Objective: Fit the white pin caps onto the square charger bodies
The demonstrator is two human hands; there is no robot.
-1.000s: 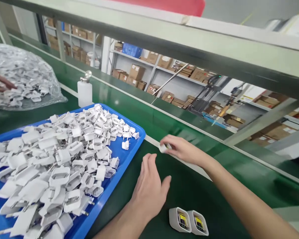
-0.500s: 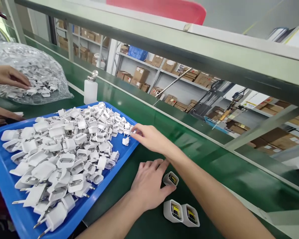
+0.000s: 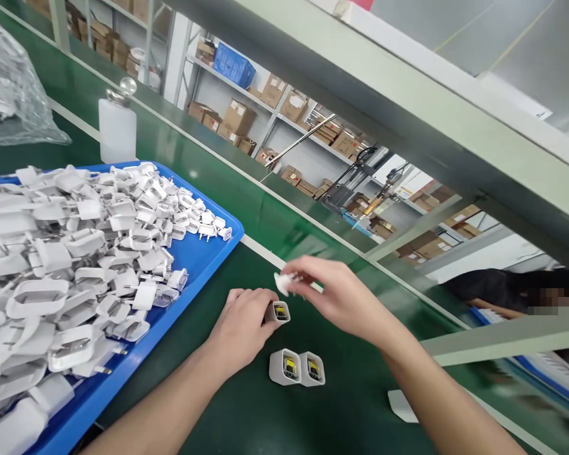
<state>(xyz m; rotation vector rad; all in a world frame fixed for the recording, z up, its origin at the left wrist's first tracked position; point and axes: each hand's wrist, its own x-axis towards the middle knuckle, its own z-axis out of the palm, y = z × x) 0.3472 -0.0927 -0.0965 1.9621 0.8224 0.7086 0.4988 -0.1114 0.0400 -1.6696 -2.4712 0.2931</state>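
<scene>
The right hand (image 3: 346, 297) has come away from the blue tray (image 3: 203, 253), where half a second ago its fingertips were at the edge of the heap, and it now hovers over the green belt (image 3: 246, 404) with a small white plug cap (image 3: 282, 282) pinched between thumb and fingers, the prongs pointing leftward as far as I can make out. The left hand (image 3: 241, 328) has barely moved; it rests on the belt with its fingers closed round an open charger shell (image 3: 279, 311), mouth turned up so the yellow part inside shows. Cap and shell are now just beside each other, the cap slightly above and not touching, so by the look of it one piece has been fetched and brought to meet the other. Two more open shells (image 3: 296, 368) stand side by side on the belt, close below the left hand. The heap of white plug caps (image 3: 76, 253) fills the tray (a good many of them), and a white dispenser bottle (image 3: 117, 129) stands behind it. A clear bag of parts (image 3: 9, 95) lies at far left.
</scene>
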